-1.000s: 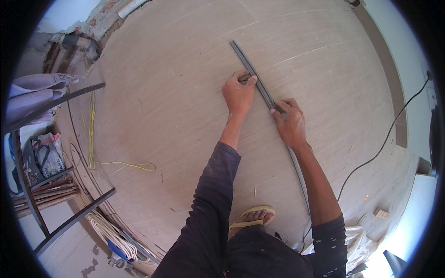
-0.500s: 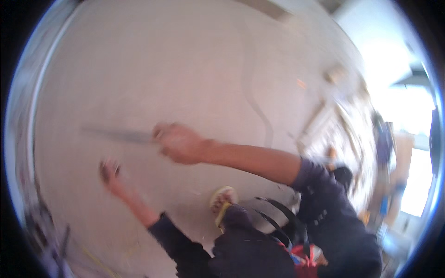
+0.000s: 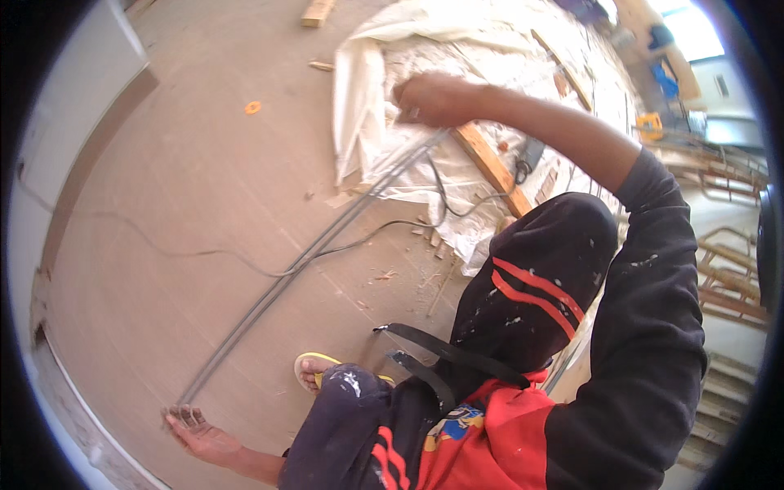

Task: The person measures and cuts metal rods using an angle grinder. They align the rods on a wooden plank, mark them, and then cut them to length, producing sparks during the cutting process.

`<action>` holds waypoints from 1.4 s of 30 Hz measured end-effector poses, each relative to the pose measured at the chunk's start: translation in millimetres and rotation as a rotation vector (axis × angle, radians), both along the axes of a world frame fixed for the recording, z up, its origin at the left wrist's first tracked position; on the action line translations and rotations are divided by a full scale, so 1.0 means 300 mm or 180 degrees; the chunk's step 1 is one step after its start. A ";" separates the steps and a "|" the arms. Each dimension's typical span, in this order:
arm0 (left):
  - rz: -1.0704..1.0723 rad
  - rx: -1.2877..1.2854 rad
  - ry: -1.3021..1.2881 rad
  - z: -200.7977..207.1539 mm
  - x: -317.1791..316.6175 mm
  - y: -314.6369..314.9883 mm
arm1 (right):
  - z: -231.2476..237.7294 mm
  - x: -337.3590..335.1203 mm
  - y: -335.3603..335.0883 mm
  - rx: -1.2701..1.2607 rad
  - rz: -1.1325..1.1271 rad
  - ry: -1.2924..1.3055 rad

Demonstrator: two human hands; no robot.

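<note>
A pair of long, thin grey rods (image 3: 269, 296) runs slantwise above the floor between my hands, the two lying close together. My right hand (image 3: 441, 100), arm stretched out to the far side, is closed around their upper end; slight blur softens its fingers. At the lower left, my left hand (image 3: 204, 437) has its fingers curled at the other end of the rods. Whether the rods are separate or one doubled length, I cannot tell.
A dark cord (image 3: 400, 224) crosses the floor beneath the rods. A dusty white sheet (image 3: 359, 90) bears a wooden batten (image 3: 494, 170) and debris. An orange ring (image 3: 253, 107) lies on the floor. A white panel (image 3: 82, 73) stands at the left; metal frames (image 3: 731, 269) are at right.
The view has swung toward the sheet and debris. My right hand has gone up and away, my left hand down; the blurred grey length from the right hand now spans between both hands.
</note>
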State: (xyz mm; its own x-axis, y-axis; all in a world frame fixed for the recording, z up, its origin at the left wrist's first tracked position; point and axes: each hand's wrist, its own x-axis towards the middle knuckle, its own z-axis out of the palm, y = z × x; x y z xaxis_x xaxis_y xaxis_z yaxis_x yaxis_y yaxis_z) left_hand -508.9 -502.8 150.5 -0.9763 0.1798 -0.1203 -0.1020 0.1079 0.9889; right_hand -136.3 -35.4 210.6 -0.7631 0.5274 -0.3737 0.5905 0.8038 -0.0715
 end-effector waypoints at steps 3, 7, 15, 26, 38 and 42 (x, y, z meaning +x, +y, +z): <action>-0.0704 0.0107 0.0172 0.127 0.066 0.144 | 0.003 0.394 0.177 0.0650 -0.0328 0.0234; -0.2085 -0.0546 0.0328 0.201 0.144 0.235 | -0.095 0.864 0.219 0.0581 -0.1073 -0.0209; -0.3844 -0.2345 0.0528 0.449 0.599 0.663 | -0.441 1.174 0.194 -0.0137 -0.1423 0.0285; -0.5560 -0.3548 0.0927 0.449 1.141 1.095 | -0.780 1.039 0.212 0.0349 -0.1090 0.1457; -0.6247 -0.2643 0.1547 0.171 1.475 1.500 | -0.761 1.057 0.212 -0.0061 -0.2549 0.2121; -0.6237 -0.2102 0.1553 0.104 1.580 1.556 | -0.742 1.031 0.228 -0.0581 -0.3120 0.2422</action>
State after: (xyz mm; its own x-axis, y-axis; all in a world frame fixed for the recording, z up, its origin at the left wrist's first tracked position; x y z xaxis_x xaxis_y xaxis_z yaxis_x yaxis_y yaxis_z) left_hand -34.9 -36.0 181.8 0.4148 0.7993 -0.4348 0.7372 -0.0151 0.6755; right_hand 172.8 33.0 -12.0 -0.1339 0.9813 -0.1385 0.6938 -0.0069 -0.7201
